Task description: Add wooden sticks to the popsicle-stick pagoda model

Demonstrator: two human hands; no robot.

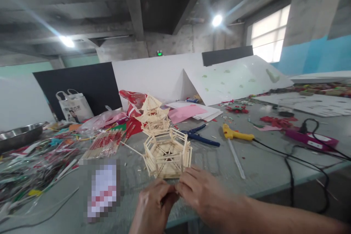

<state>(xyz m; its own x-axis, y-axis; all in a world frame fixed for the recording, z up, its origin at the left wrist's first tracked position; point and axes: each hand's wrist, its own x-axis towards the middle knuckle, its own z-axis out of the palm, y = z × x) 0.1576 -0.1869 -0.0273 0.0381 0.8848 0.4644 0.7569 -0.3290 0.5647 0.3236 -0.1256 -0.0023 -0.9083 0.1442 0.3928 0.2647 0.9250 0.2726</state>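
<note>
A hexagonal frame of pale wooden sticks [168, 159] stands near the table's front edge, with low railings around its rim. Just behind it rises a tiered stick pagoda [152, 111] with a pointed roof; whether the two are joined I cannot tell. My left hand [157, 203] is closed in a pinch in front of the frame's near side. Beside it, my right hand [201, 190] has its fingers curled together at the frame's near right corner. The fingertips of both hands almost meet. Anything between them is hidden or too small to name.
Blue-handled pliers [201, 137], a yellow glue gun [238, 135] and a clear glue stick [236, 159] lie to the right. A black cord [276, 150] trails to a purple power strip [311, 139]. Bundled sticks [105, 142] and plastic scraps [30, 175] cover the left.
</note>
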